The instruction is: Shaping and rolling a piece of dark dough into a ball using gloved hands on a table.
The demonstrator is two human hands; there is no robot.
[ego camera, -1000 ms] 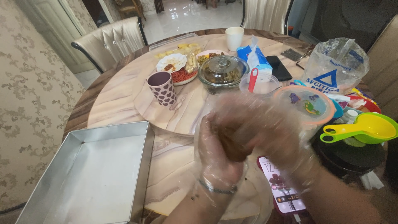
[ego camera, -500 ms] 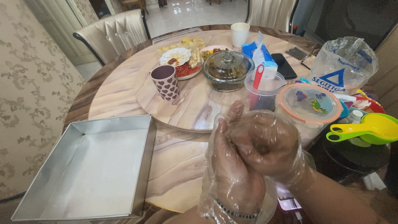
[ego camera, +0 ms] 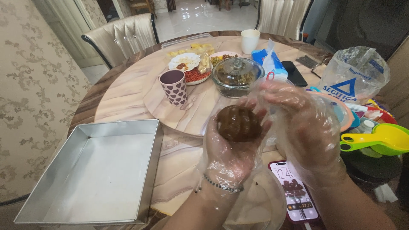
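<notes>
Brown dough ball [ego camera: 238, 123], roundish, no clear axis, cupped in left hand [ego camera: 232, 149]

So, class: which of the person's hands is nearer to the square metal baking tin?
Left. The left hand, cupping a brown dough ball, sits just right of the tin. The right hand is farther right, beyond the ball.
</notes>
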